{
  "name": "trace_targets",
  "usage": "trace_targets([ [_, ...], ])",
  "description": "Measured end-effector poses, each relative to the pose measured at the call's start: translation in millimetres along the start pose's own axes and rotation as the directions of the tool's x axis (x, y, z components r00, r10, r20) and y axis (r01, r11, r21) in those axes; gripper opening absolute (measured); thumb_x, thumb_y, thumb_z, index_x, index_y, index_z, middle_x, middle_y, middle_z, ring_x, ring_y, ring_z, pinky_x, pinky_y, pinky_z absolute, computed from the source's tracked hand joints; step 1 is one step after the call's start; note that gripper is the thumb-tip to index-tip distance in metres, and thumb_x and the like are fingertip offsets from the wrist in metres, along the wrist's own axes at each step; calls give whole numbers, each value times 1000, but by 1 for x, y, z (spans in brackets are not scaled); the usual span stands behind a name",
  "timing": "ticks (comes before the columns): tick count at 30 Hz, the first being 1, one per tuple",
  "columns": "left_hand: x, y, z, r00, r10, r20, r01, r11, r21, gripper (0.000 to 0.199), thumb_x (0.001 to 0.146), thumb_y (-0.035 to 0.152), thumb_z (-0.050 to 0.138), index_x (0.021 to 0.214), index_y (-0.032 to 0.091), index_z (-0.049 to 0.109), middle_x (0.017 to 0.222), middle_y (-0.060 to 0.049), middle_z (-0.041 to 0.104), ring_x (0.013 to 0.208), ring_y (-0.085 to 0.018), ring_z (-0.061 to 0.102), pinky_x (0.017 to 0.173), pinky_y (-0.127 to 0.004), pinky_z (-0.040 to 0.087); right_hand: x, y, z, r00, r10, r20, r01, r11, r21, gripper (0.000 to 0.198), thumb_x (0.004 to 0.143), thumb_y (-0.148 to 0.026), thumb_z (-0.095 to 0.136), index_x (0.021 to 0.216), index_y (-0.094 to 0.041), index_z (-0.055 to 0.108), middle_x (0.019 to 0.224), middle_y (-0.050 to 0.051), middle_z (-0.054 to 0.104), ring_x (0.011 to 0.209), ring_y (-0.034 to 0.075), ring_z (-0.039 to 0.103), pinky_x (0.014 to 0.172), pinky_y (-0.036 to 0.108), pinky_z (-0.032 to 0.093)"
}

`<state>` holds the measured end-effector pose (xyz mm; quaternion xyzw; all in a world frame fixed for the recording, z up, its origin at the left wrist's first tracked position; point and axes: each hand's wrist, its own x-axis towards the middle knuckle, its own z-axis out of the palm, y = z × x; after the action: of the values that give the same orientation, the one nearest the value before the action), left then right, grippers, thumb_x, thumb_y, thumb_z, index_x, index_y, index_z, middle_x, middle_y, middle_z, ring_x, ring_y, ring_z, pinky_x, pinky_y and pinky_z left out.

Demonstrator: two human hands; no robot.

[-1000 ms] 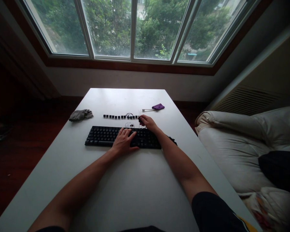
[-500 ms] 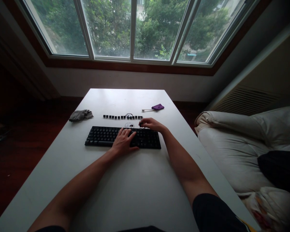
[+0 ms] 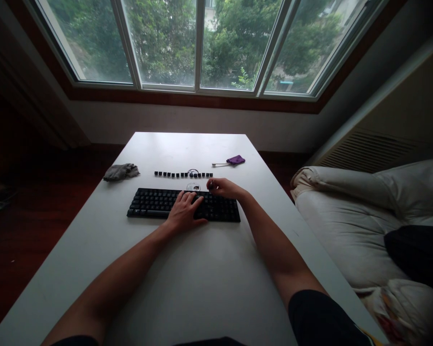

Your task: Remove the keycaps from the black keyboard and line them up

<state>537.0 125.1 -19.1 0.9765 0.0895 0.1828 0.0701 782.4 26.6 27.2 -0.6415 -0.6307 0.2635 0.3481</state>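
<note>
A black keyboard lies lengthwise on the white table. My left hand rests flat on its middle, fingers spread and thumb out at the near edge. At the far edge, right of centre, my right hand is closed in a pinch. Something small and dark shows at its fingertips, too small to name. Beyond the keyboard runs a row of black keycaps. A small clear round piece lies between the row and the keyboard, left of my right fingertips.
A crumpled grey cloth lies at the table's left edge. Far right on the table are a purple cloth pouch and a thin light stick. A padded light sofa stands right of the table, below the window.
My right hand has shifted slightly down and left at the keyboard's far edge, still pinched. My left hand and the keyboard have stayed put.
</note>
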Motion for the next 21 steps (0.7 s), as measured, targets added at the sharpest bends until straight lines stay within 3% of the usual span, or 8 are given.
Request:
trace_targets([
  [8,0,0,0,1000,-1,-6,1,1000,9,84,79,69,70,147,23,53,146,-17,51,138,-37,43,125,-58,18,3,8,11,990,17,-138,-23,999,-41,20,82,-25,64,99,-20,74,71,0,67,66,15,62,66,26,46],
  [13,0,0,0,1000,-11,-8,11,1000,-2,83,78,68,71,146,24,54,146,-16,51,138,-38,42,124,-58,19,5,13,28,930,37,-366,-89,988,-128,19,82,-26,63,97,-21,73,65,-2,62,59,14,53,61,25,41],
  [21,-1,0,0,1000,-5,-6,5,1000,4,83,79,68,70,146,22,54,146,-17,51,138,-37,42,125,-57,19,0,13,35,908,36,-417,-84,992,-97,21,91,-41,60,97,-22,69,68,0,65,62,17,57,65,28,45],
])
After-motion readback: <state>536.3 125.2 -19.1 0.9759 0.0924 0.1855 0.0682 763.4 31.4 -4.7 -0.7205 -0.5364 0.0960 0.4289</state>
